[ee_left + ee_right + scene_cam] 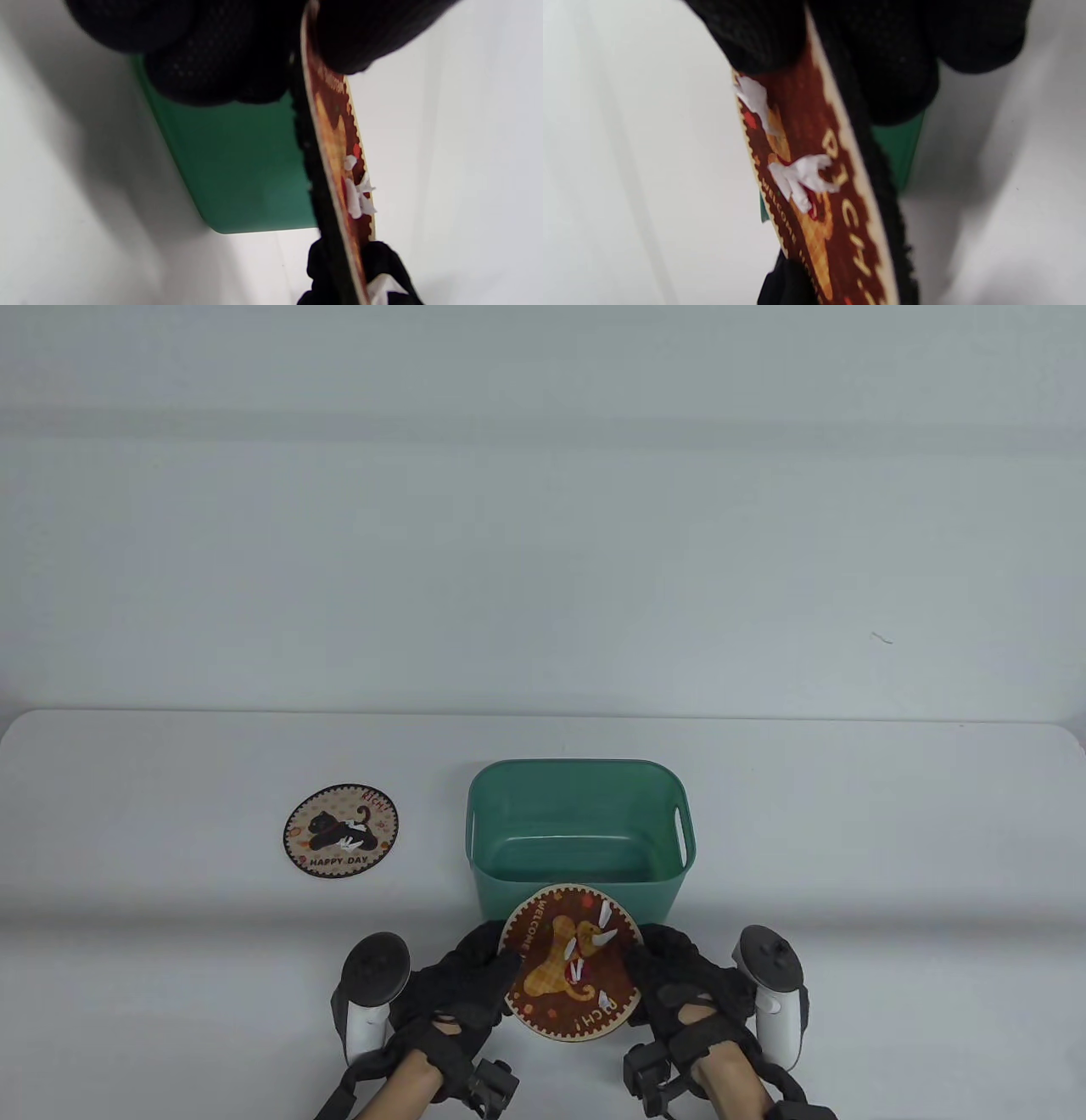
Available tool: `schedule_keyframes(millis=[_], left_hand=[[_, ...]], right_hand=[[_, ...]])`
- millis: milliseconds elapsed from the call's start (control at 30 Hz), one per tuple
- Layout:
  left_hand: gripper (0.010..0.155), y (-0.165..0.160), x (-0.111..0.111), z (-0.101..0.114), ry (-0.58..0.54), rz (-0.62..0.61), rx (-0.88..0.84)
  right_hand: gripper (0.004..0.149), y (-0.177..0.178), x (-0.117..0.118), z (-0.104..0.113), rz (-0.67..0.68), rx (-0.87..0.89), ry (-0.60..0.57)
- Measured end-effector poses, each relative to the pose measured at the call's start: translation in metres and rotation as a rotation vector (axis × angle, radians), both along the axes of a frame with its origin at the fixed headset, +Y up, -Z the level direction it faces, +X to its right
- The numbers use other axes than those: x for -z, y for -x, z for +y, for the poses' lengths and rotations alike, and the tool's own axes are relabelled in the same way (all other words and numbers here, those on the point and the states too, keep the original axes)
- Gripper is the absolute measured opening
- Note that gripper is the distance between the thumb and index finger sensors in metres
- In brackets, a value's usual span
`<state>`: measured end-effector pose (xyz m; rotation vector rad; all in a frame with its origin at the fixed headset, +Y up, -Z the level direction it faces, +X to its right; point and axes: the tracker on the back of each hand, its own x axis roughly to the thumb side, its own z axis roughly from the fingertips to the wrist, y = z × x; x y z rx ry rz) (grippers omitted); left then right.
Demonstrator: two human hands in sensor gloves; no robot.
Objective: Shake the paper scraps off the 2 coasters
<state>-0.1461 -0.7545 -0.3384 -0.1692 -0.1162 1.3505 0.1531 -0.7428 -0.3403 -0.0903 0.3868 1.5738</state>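
A round brown coaster (pixel 570 960) with an orange dog picture is held up just in front of the green bin (pixel 509 848), with several white paper scraps (pixel 594 950) on its face. My left hand (pixel 475 976) pinches its left edge and my right hand (pixel 670 976) pinches its right edge. The left wrist view shows the coaster (pixel 339 144) edge-on with scraps (pixel 356 195) clinging to it. Seen from the right wrist, the coaster (pixel 814 190) carries scraps (pixel 801 173) too. A second coaster (pixel 340 831) with a black cat lies flat at the left, white scraps on it.
The green bin (pixel 237 169) stands open at the table's middle, right behind the held coaster, with handle slots in its sides. The white table (pixel 848 831) runs wide to both sides, its far edge behind the bin.
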Motion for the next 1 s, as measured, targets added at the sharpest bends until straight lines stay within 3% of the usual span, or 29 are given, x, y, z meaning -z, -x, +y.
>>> schedule_keyframes(millis=[267, 467, 633, 833, 1000], left_hand=[[0.046, 0.008, 0.008, 0.014, -0.034, 0.025, 0.019], [0.044, 0.011, 0.036, 0.069, -0.17, 0.059, 0.113], [0.044, 0.012, 0.062, 0.112, -0.238, 0.106, 0.172], [0.044, 0.01, 0.094, 0.142, -0.245, 0.134, 0.203], [0.043, 0.006, 0.117, 0.152, -0.228, 0.155, 0.226]], right_hand=[[0.054, 0.002, 0.011, 0.007, 0.138, -0.062, 0.015], [0.045, 0.002, 0.048, 0.062, 0.109, -0.274, -0.164], [0.044, 0.007, 0.082, 0.107, 0.065, -0.333, -0.244], [0.043, 0.01, 0.114, 0.139, 0.011, -0.42, -0.299], [0.043, 0.01, 0.13, 0.149, -0.032, -0.47, -0.339]])
